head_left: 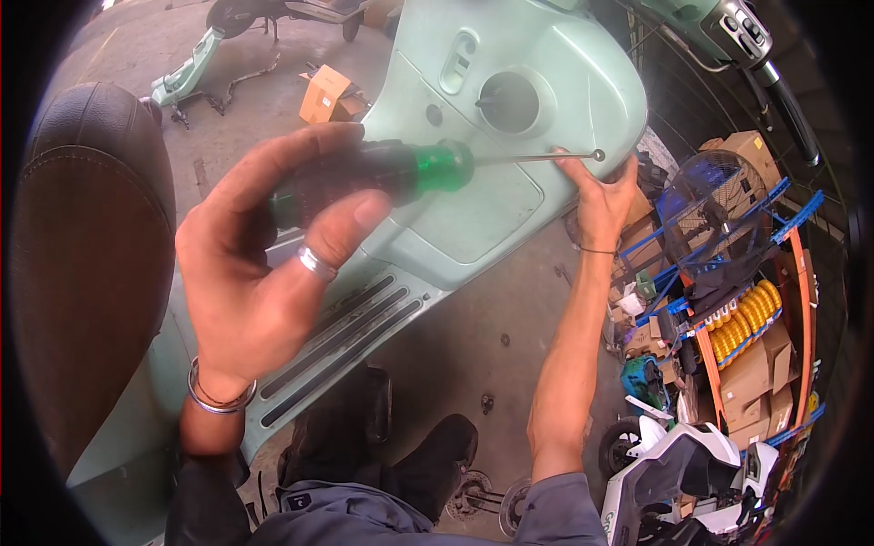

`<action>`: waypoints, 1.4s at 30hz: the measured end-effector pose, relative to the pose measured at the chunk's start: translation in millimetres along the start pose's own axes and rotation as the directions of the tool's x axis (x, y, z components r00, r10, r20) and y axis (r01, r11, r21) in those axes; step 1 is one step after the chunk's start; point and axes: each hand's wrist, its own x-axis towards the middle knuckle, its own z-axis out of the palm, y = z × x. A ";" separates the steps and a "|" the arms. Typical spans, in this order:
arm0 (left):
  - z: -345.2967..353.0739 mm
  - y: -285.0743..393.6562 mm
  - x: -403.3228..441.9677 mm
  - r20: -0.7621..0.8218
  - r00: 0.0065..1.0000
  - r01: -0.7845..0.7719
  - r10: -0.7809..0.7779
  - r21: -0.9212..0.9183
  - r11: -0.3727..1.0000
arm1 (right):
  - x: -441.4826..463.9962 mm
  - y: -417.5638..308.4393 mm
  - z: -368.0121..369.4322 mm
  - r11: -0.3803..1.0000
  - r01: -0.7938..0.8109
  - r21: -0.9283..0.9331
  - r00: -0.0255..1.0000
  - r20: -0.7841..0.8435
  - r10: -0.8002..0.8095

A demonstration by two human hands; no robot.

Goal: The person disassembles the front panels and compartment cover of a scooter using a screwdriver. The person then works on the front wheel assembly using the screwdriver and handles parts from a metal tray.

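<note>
My left hand (pixel 264 273), with a ring and a bracelet, is wrapped round a screwdriver (pixel 444 166) with a dark and green handle. The shaft points right, and its tip meets a small round screw spot (pixel 598 155) near the edge of the pale green scooter panel (pixel 473 218). Beside that spot my right hand (pixel 603 205) grips the panel's edge, one digit on the face and the others partly hidden at the rim. The handle looks slightly blurred. Above the shaft is a round opening (pixel 510 102) in the panel.
A brown seat (pixel 100 227) stands close on the left. The footboard (pixel 337 350) lies below my left hand. At right are a handlebar grip (pixel 790 114), a fan (pixel 715 214), a loaded shelf (pixel 801 309) and a white scooter (pixel 674 473). A cardboard box (pixel 323 95) sits behind.
</note>
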 end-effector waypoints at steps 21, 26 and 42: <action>19.0 30.6 16.7 0.059 0.929 -0.369 0.364 0.130 0.920 | 1.1 7.4 -1.4 0.999 -0.031 0.041 1.000 -0.003 0.031; 23.1 31.3 19.8 0.063 0.923 -0.384 0.379 0.143 0.912 | 1.0 6.1 -0.8 0.999 -0.017 0.046 1.000 -0.016 0.018; 34.6 48.4 29.9 0.121 0.877 -0.464 0.465 -0.041 0.885 | -0.2 0.6 0.4 0.999 -0.041 0.007 0.999 -0.025 0.041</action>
